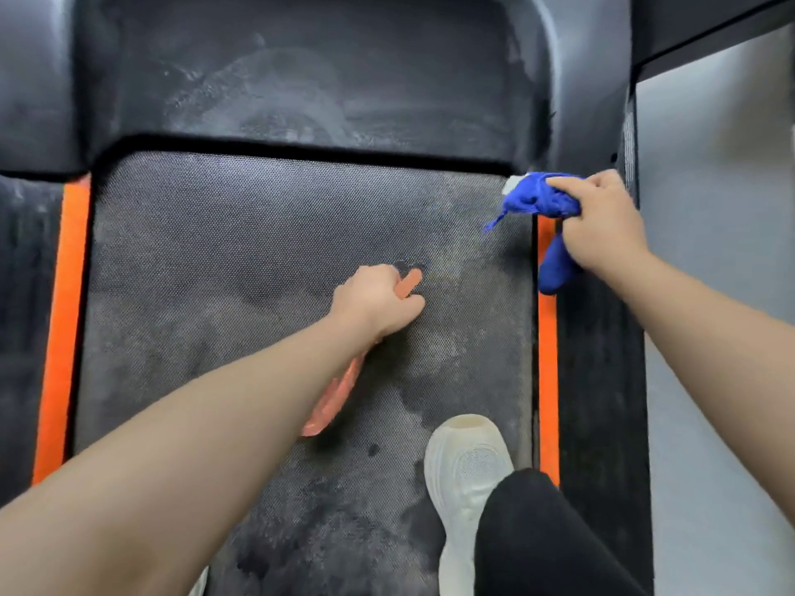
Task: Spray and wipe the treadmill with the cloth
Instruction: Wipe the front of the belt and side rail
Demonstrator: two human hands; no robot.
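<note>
Now: wiping step in hand, at the front right corner of the treadmill [301, 234] belt.

Right hand [602, 225] grip clenched around the bunched blue cloth [537, 200], pressing it where the belt meets the dark motor cover [301, 79]. Left hand [378, 298] grip wraps the orange spray bottle [331, 397], held over mid-belt (nozzle mostly hidden). Belt looks blotchy with damp patches, so the job seems only partly done. Next move probably calls for dragging the cloth across the wet belt; white shoe [469, 466] stands on it.

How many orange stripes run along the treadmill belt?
2: the left orange stripe beside the belt's left edge, the right orange stripe along its right edge, partly hidden by the blue cloth.
</note>
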